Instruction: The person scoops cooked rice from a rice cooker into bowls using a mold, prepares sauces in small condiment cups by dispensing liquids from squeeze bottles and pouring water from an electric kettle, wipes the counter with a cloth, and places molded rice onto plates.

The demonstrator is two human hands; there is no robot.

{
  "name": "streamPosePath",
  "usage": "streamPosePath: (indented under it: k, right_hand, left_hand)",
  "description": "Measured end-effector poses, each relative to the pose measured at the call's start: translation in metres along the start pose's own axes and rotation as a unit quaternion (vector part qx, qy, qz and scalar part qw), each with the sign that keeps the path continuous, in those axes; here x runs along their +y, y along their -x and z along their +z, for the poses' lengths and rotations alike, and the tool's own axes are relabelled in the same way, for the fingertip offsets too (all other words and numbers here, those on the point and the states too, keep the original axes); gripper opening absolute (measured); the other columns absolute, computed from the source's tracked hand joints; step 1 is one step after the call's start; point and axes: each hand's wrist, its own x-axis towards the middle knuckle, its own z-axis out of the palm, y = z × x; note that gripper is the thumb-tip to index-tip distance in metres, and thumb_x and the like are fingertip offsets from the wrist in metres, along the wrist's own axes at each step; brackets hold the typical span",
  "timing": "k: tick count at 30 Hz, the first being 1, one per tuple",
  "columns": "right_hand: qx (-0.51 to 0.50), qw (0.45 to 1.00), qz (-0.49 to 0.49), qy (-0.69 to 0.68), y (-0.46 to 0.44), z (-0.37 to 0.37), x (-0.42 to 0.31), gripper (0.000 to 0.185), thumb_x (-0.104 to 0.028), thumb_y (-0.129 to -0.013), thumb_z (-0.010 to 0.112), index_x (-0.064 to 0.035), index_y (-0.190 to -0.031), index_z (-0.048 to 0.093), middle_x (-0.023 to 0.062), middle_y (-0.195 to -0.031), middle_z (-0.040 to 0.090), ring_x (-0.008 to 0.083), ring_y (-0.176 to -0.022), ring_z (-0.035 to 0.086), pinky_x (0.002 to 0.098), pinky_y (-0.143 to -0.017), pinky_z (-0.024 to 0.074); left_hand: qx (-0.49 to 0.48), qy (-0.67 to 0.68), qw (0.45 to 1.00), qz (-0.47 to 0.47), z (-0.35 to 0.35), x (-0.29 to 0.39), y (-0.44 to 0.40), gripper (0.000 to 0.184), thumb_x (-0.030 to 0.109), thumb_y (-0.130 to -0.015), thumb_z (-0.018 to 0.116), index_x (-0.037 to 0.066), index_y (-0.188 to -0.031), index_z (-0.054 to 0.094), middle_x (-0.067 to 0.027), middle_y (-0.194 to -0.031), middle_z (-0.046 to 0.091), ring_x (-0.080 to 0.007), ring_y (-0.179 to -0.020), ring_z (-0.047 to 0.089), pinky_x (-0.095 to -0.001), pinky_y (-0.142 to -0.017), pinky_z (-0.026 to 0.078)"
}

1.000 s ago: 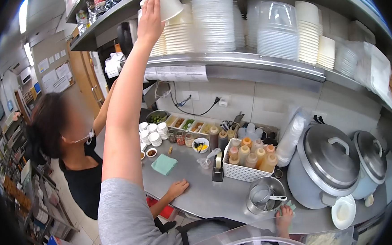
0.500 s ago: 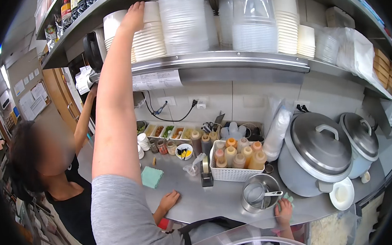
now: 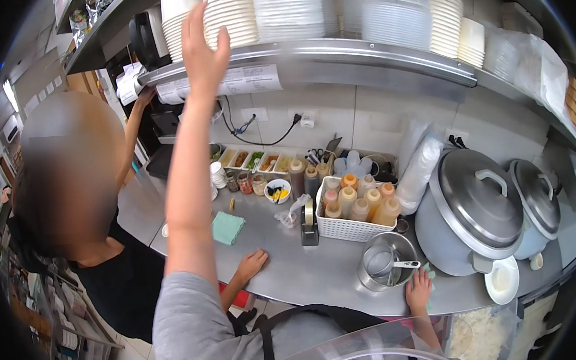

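My left hand [image 3: 206,53] is raised in front of the shelf [image 3: 333,50], fingers apart and holding nothing. Just behind it stand stacks of white paper bowls [image 3: 230,18] and, further right, clear plastic lids [image 3: 289,11]. Low at the right, my right hand [image 3: 419,292] rests on the counter edge with its fingers spread, against a pale green cloth [image 3: 430,278]. Beside that hand is a metal pot [image 3: 366,277] with a strainer and a white-handled spoon in it.
A co-worker [image 3: 119,276] stands at the left, one hand on the counter, the other at the printed slips [image 3: 129,83]. A sauce-bottle basket [image 3: 354,230], tape dispenser [image 3: 309,228], folded green cloth [image 3: 228,228] and large lidded cookers [image 3: 463,235] stand on the counter.
My left hand has come down off the white bowl stacks and opened. A second ago it held a white bowl above them. My right hand stays by the pot.
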Motion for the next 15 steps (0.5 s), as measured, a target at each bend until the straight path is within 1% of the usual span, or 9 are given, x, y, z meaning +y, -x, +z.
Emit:
streamPosePath:
  k: [2, 4, 5, 8, 9, 10, 12, 14, 15]
  right_hand:
    - [-0.016, 1.000, 0.008, 0.006, -0.001, 0.004, 0.000, 0.040, -0.025, -0.079, 0.050, -0.0084, -0.116, 0.049, 0.0128, -0.130, 0.039, 0.0339, -0.123, 0.031, 0.0490, -0.101, 0.0208]
    - [-0.029, 0.999, 0.016, 0.016, 0.001, 0.005, 0.001, 0.042, -0.026, -0.081, 0.049, -0.0082, -0.118, 0.048, 0.0135, -0.133, 0.036, 0.0351, -0.125, 0.027, 0.0504, -0.103, 0.0179]
    - [-0.035, 0.999, 0.010, 0.003, 0.002, 0.004, 0.000, 0.041, -0.023, -0.081, 0.048, -0.0078, -0.119, 0.047, 0.0145, -0.133, 0.036, 0.0357, -0.125, 0.027, 0.0506, -0.102, 0.0182]
    - [-0.066, 0.996, -0.031, -0.046, 0.018, 0.008, 0.008, 0.041, -0.017, -0.081, 0.048, -0.0072, -0.121, 0.046, 0.0163, -0.133, 0.034, 0.0368, -0.125, 0.026, 0.0513, -0.102, 0.0193]
    - [-0.088, 0.991, -0.061, -0.085, 0.026, 0.009, 0.010, 0.042, -0.013, -0.081, 0.047, -0.0069, -0.122, 0.045, 0.0171, -0.134, 0.033, 0.0372, -0.126, 0.026, 0.0518, -0.101, 0.0201]
    - [-0.089, 0.990, -0.065, -0.085, 0.036, 0.011, 0.011, 0.042, -0.013, -0.081, 0.047, -0.0069, -0.122, 0.045, 0.0171, -0.134, 0.033, 0.0372, -0.126, 0.026, 0.0518, -0.101, 0.0201]
    - [-0.122, 0.973, -0.125, -0.149, 0.059, 0.014, 0.012, 0.042, -0.009, -0.079, 0.048, -0.0068, -0.121, 0.046, 0.0175, -0.131, 0.036, 0.0381, -0.124, 0.028, 0.0508, -0.101, 0.0230]
    - [-0.172, 0.964, -0.182, -0.090, 0.078, 0.023, 0.004, 0.041, -0.007, -0.076, 0.050, -0.0066, -0.117, 0.049, 0.0181, -0.125, 0.043, 0.0388, -0.120, 0.035, 0.0494, -0.100, 0.0251]
    - [-0.285, 0.934, -0.213, -0.003, 0.078, 0.033, -0.009, 0.041, -0.006, -0.075, 0.051, -0.0067, -0.115, 0.051, 0.0179, -0.121, 0.047, 0.0375, -0.117, 0.039, 0.0474, -0.099, 0.0286]
  left_hand:
    - [0.017, 0.076, 0.991, -0.112, -0.019, 0.040, 0.050, 0.039, 0.001, -0.072, 0.055, 0.000, -0.111, 0.049, -0.0141, -0.106, 0.053, -0.0265, -0.095, 0.051, -0.0320, -0.077, 0.041]
    - [-0.033, 0.112, 0.967, -0.227, -0.034, 0.075, 0.110, 0.033, 0.000, -0.074, 0.054, -0.001, -0.107, 0.052, -0.0135, -0.105, 0.054, -0.0245, -0.095, 0.052, -0.0312, -0.077, 0.042]
    - [-0.031, 0.126, 0.966, -0.222, -0.034, 0.094, 0.138, 0.032, -0.001, -0.075, 0.053, 0.000, -0.106, 0.052, -0.0138, -0.106, 0.055, -0.0250, -0.095, 0.052, -0.0311, -0.078, 0.042]
    - [-0.218, 0.133, 0.889, -0.381, -0.053, 0.153, 0.230, 0.030, 0.002, -0.076, 0.052, 0.001, -0.106, 0.053, -0.0137, -0.107, 0.055, -0.0262, -0.097, 0.052, -0.0333, -0.081, 0.042]
    - [-0.223, 0.215, 0.852, -0.422, -0.059, 0.172, 0.257, 0.029, 0.004, -0.076, 0.054, 0.001, -0.105, 0.053, -0.0140, -0.105, 0.055, -0.0274, -0.097, 0.053, -0.0354, -0.082, 0.042]
    - [-0.261, 0.171, 0.883, -0.350, -0.070, 0.188, 0.277, 0.028, 0.005, -0.076, 0.055, 0.002, -0.104, 0.054, -0.0145, -0.102, 0.056, -0.0298, -0.095, 0.053, -0.0368, -0.082, 0.041]
    - [-0.347, 0.213, 0.833, -0.375, -0.100, 0.216, 0.313, 0.027, 0.005, -0.074, 0.056, 0.003, -0.101, 0.055, -0.0150, -0.099, 0.057, -0.0317, -0.095, 0.053, -0.0369, -0.082, 0.041]
    - [-0.390, 0.230, 0.806, -0.382, -0.131, 0.229, 0.338, 0.025, 0.007, -0.075, 0.056, 0.003, -0.100, 0.055, -0.0152, -0.097, 0.056, -0.0324, -0.094, 0.052, -0.0373, -0.081, 0.041]
    - [-0.418, 0.216, 0.785, -0.403, -0.145, 0.234, 0.349, 0.024, 0.007, -0.075, 0.056, 0.003, -0.099, 0.056, -0.0147, -0.096, 0.057, -0.0322, -0.092, 0.053, -0.0368, -0.081, 0.042]
